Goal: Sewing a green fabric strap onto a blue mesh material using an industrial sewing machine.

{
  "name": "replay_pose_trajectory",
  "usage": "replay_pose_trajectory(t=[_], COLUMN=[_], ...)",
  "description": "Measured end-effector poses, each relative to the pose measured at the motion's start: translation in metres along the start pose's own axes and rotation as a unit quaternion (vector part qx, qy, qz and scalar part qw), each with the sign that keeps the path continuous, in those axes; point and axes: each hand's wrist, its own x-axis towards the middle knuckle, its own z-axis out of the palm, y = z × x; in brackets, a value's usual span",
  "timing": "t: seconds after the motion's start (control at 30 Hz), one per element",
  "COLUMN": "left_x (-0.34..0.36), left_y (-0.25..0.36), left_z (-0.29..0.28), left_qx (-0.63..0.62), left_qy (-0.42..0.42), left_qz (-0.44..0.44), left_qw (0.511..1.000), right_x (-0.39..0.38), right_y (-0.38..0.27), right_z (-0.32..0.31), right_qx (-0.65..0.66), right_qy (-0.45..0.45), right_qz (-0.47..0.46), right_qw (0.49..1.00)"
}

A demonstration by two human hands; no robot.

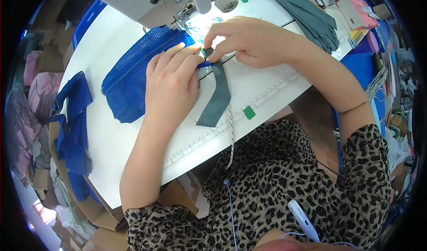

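Under the white sewing machine head (178, 2), my left hand (172, 80) lies over a piece of blue mesh fabric (129, 80), its bent fingertips pressing the edge close to the presser foot (184, 22). My right hand (251, 42) comes in from the other side. Its thumb and index finger pinch a dark grey-green fabric strip (216, 102) where it meets the mesh edge. The strip's free end hangs toward me across the table. Beside it a thin patterned cord (231, 137) runs over the table's front edge. My fingers partly hide the joint of strip and mesh.
The white table (111, 162) bears a printed ruler scale (271, 95) and a green patch (249, 112). More grey-green strips (307, 17) lie at the far right, near a pink box (356, 12). Blue fabric scraps (73, 117) hang over the left edge, above cardboard boxes (104, 240).
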Motion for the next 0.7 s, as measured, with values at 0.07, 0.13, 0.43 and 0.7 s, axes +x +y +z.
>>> replay_pose_trajectory(t=[0.07, 0.13, 0.43, 0.7], left_x=[0.0, 0.0001, 0.001, 0.0016], left_y=[0.0002, -0.0004, 0.0049, 0.0053], left_z=[-0.0005, -0.0009, -0.001, -0.0001], left_qx=[-0.003, -0.003, 0.066, 0.065], left_qy=[-0.002, -0.003, -0.004, -0.042], left_qz=[0.0, -0.003, 0.002, -0.024], left_qw=[1.0, 1.0, 0.998, 0.997], right_x=[-0.0005, -0.0002, 0.0017, 0.0038], right_y=[-0.0006, -0.0021, -0.0027, 0.001], right_z=[0.0003, 0.0015, 0.0019, 0.0067], right_qx=[-0.006, -0.017, -0.049, -0.08], right_qy=[0.001, 0.011, 0.015, 0.052], right_qz=[0.003, -0.007, -0.024, -0.058], right_qw=[1.0, 1.0, 0.998, 0.994])
